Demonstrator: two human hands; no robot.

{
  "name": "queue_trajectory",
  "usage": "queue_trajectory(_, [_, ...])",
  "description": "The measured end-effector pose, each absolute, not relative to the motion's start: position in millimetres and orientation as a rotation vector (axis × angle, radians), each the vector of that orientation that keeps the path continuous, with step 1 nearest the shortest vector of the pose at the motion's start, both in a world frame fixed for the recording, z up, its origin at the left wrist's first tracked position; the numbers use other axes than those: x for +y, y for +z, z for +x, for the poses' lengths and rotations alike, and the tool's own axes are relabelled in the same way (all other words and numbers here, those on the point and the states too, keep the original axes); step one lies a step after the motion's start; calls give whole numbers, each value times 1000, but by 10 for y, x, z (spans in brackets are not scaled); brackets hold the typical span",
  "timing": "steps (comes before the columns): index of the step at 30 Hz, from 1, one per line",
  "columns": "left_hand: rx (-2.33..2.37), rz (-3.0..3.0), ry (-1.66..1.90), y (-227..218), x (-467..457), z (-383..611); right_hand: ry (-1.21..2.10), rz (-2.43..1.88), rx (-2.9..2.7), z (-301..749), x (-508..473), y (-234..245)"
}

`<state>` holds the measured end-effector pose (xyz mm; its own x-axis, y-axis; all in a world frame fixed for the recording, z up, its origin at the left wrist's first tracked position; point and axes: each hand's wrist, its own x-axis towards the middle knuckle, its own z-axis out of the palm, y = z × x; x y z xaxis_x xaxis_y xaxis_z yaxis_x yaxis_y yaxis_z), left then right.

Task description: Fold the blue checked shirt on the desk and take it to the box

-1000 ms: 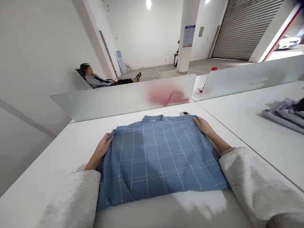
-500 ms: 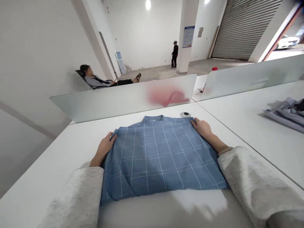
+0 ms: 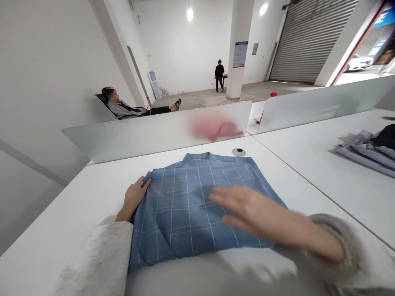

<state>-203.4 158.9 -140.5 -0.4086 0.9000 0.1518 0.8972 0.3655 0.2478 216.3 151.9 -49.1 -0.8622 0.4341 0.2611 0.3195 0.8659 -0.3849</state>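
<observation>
A folded blue checked shirt (image 3: 191, 205) lies flat on the white table (image 3: 70, 213) in front of me, collar at the far side. My left hand (image 3: 134, 196) rests at the shirt's left edge, its fingers curled on the cloth. My right hand (image 3: 247, 207) hovers over the middle of the shirt, blurred by motion, fingers stretched out flat and holding nothing. Both arms wear light grey sleeves.
A frosted divider panel (image 3: 129, 133) stands behind the shirt, a round cable grommet (image 3: 238, 152) next to the collar. A heap of grey-blue clothes (image 3: 367, 150) lies on the neighbouring table at right. One person reclines in a chair at back left; another walks far off.
My right hand has left the shirt's far right corner and swept left over the middle of the shirt. The left hand stays at the left edge. The far person walked left.
</observation>
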Motion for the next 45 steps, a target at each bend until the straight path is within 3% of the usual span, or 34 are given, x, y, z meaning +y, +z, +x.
queue_trajectory(4, [2615, 1715, 406, -1436, 1590, -2031, 512, -148, -2893, 1828, 1018, -960])
queue_trajectory(9, [2584, 1676, 322, -1397, 1603, -2053, 561, -104, -2946, 1675, 1247, -1421])
queue_trajectory(14, [2404, 1673, 37, -798, 1398, -1891, 686, -133, -2944, 1664, 1305, -1357])
queue_trajectory(17, [2360, 2025, -77, -462, 1086, -1300, 815, -78, -2929, 1691, 1354, -1272])
queue_trajectory(19, [2198, 2305, -70, -518, 889, -749, 928, -34, -2906, 1706, 1427, -1254])
queue_trajectory(22, [1690, 2836, 39, -1005, 728, -55, 1000, -88, -2844, 1708, 1529, -1317])
queue_trajectory(26, [1699, 2955, 428, -1603, 761, 215, 848, -177, -2793, 1690, 1569, -1459])
queue_trajectory(29, [1629, 2877, 555, -1654, 849, 114, 787, -242, -2785, 1667, 1568, -1489])
queue_trajectory(36, [1817, 2504, 262, -1553, 1189, -319, 407, -427, -2892, 1723, 1906, -1505])
queue_trajectory(40, [2131, 2224, 99, -1553, 1453, -741, 148, -955, -2816, 1936, 2456, -1648])
queue_trajectory(45, [2467, 1918, 146, -1556, 1709, -1013, 2, -1441, -2662, 2025, 2926, -1728])
